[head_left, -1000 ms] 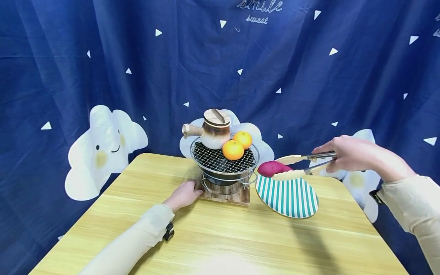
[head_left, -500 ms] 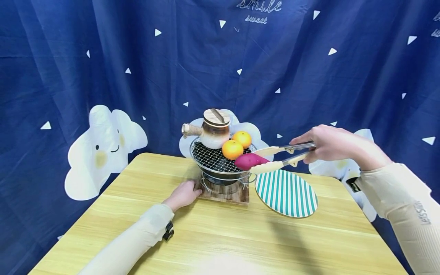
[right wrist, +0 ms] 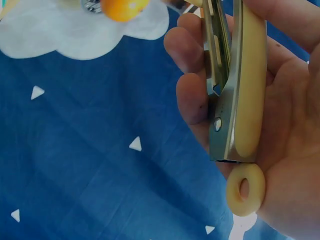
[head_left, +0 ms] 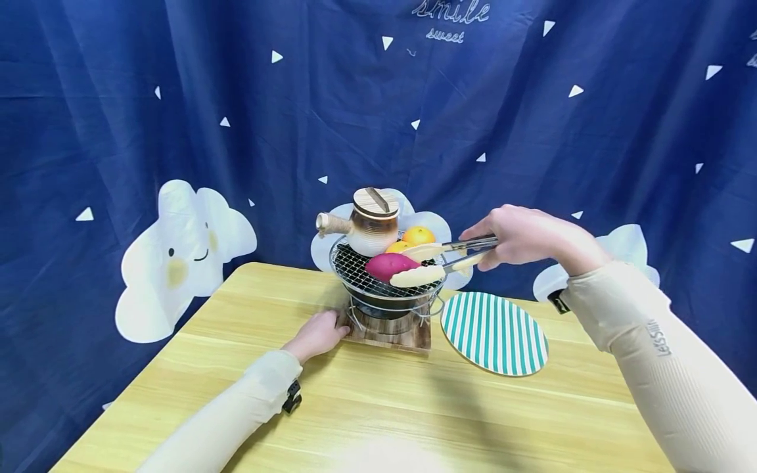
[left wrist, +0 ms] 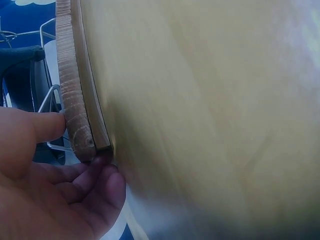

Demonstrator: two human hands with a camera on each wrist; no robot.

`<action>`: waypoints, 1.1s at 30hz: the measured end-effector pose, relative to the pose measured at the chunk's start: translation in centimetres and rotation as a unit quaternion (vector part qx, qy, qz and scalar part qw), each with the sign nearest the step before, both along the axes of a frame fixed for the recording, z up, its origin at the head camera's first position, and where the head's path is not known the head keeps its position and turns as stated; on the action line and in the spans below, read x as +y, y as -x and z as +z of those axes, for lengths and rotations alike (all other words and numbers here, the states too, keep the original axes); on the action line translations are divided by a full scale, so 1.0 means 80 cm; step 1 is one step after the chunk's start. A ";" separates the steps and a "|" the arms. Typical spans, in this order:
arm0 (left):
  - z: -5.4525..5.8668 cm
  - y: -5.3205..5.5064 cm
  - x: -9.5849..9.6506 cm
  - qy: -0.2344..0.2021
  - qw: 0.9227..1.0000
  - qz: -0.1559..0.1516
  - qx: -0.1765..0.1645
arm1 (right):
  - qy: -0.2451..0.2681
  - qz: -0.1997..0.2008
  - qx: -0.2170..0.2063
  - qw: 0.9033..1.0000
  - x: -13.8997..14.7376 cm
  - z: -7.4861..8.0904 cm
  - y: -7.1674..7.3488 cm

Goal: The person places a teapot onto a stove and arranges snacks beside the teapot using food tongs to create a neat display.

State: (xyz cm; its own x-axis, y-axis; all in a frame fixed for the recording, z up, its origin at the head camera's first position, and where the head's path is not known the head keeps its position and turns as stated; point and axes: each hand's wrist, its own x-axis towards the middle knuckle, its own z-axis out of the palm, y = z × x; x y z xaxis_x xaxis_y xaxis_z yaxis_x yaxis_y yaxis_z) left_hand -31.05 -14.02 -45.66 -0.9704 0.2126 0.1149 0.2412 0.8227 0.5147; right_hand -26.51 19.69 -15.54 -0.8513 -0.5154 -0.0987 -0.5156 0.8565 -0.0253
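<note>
My right hand (head_left: 526, 238) grips the cream-and-steel tongs (head_left: 452, 253), whose pivot end and ring show against the palm in the right wrist view. Between the tong tips is a purple sweet potato (head_left: 389, 265), over the black wire grill (head_left: 355, 268). Behind it sit two oranges (head_left: 420, 235), the nearer one mostly hidden. A clay pot (head_left: 369, 238) with a wooden lid and side handle stands at the grill's back left. Low on the left, my left hand (head_left: 318, 336) pinches the corner of the wooden base board (left wrist: 75, 100) between thumb and curled fingers.
An oval green-and-white striped board (head_left: 495, 334) lies on the wooden table (head_left: 355, 407), right of the grill. Wire handles (head_left: 436, 307) stick out at the grill's side. A blue curtain (head_left: 296, 98) with white clouds hangs behind the table.
My right hand has moved left with the tongs, carrying the sweet potato from above the striped board to over the grill, in front of the oranges. My left hand stays at the base board.
</note>
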 end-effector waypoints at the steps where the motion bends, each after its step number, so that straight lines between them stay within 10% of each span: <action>1: -0.001 0.000 0.000 0.000 1.000 -0.001 0.000 | -0.002 0.001 -0.001 1.000 -0.004 -0.001 0.003; 33: 0.000 -0.001 -0.001 0.014 1.000 -0.012 0.004 | -0.004 0.023 -0.027 0.999 -0.074 -0.021 0.052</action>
